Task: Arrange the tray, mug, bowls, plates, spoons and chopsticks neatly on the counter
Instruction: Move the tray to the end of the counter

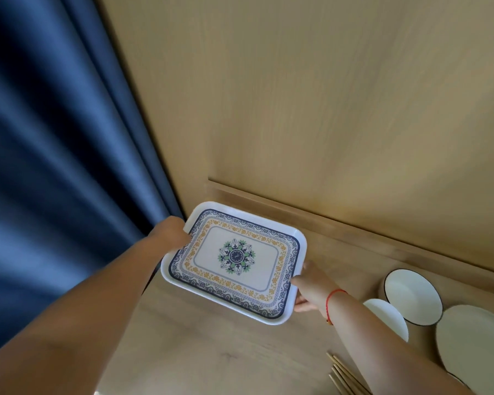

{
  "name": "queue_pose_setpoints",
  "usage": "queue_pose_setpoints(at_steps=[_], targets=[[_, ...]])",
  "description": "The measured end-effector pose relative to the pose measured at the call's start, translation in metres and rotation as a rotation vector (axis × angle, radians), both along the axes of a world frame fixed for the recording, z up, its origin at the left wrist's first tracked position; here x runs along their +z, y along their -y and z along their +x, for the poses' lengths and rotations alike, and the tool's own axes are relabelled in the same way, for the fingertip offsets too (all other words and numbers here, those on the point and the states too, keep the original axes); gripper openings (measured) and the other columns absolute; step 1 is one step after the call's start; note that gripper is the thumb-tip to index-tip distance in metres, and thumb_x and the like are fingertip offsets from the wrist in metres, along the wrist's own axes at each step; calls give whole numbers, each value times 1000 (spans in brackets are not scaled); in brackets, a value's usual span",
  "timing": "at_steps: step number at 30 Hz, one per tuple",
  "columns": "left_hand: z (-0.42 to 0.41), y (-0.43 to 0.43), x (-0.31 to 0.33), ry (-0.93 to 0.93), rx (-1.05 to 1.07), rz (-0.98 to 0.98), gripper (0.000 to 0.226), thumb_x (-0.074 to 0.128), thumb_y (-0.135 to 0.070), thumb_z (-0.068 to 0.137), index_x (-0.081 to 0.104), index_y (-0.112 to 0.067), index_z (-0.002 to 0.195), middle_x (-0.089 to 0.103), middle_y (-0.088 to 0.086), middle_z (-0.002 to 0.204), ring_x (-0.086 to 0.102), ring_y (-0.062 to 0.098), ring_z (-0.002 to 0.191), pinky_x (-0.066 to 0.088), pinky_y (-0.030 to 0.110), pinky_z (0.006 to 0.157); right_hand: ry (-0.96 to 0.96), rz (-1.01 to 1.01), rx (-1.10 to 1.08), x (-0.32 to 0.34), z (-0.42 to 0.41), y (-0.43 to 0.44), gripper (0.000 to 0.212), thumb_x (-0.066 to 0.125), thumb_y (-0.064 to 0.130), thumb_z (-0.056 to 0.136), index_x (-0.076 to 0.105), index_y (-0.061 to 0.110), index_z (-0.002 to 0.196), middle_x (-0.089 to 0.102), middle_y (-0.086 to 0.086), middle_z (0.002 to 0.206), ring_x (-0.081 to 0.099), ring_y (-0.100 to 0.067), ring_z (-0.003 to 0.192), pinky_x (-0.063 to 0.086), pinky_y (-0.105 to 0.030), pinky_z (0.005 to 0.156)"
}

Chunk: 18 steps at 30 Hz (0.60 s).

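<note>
A white rectangular tray (268,289) with a blue and yellow floral border lies at the far left of the wooden counter (211,352). My left hand (173,233) grips its left rim. My right hand (308,286) holds its right rim, a red string around the wrist. To the right stand a dark-rimmed white bowl (411,297) and a smaller white dish (385,317). A large white plate (476,340) lies at the right edge. Wooden chopsticks (345,377) lie at the bottom. No mug or spoons are in view.
A blue curtain (54,152) hangs just left of the counter's end. A wooden wall panel (311,95) with a low ledge (340,223) runs behind the counter.
</note>
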<state>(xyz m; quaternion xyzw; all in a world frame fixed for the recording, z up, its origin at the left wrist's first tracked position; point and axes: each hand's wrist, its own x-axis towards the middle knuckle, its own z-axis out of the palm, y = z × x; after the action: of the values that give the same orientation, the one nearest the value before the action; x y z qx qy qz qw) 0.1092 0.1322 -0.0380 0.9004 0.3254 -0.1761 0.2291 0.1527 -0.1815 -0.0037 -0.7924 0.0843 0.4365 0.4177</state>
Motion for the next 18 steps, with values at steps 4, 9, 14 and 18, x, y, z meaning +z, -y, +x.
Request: queue_pose_setpoints(at_steps=[4, 9, 14, 18], targets=[[8, -4, -11, 61, 90, -69, 21, 61, -15, 76, 69, -11, 96, 69, 9, 98, 65, 28, 92, 56, 36, 80, -21, -18, -23, -8, 12, -11, 37, 36, 6, 93, 44, -1, 128, 60, -27, 120, 61, -44, 108, 59, -37, 68], [13, -6, -23, 139, 204, -132, 19, 60, -9, 76, 68, -10, 94, 70, 12, 96, 66, 30, 90, 52, 32, 73, -41, -11, -61, -27, 21, -20, 35, 35, 8, 93, 50, 8, 124, 70, -16, 104, 68, -34, 95, 57, -31, 58], [16, -2, -35, 216, 254, -188, 29, 59, -4, 80, 68, -11, 107, 71, 11, 101, 67, 31, 94, 53, 32, 80, -50, -20, -84, -47, 27, -21, 32, 37, 5, 91, 54, 19, 114, 68, -3, 91, 68, -23, 82, 53, -26, 47], [17, -1, -38, 273, 266, -187, 31, 56, -5, 80, 69, -13, 107, 73, 12, 101, 68, 31, 94, 56, 40, 86, -31, -27, -76, -53, 30, -21, 33, 40, 4, 90, 55, 23, 113, 69, -3, 97, 68, -22, 83, 52, -23, 44]])
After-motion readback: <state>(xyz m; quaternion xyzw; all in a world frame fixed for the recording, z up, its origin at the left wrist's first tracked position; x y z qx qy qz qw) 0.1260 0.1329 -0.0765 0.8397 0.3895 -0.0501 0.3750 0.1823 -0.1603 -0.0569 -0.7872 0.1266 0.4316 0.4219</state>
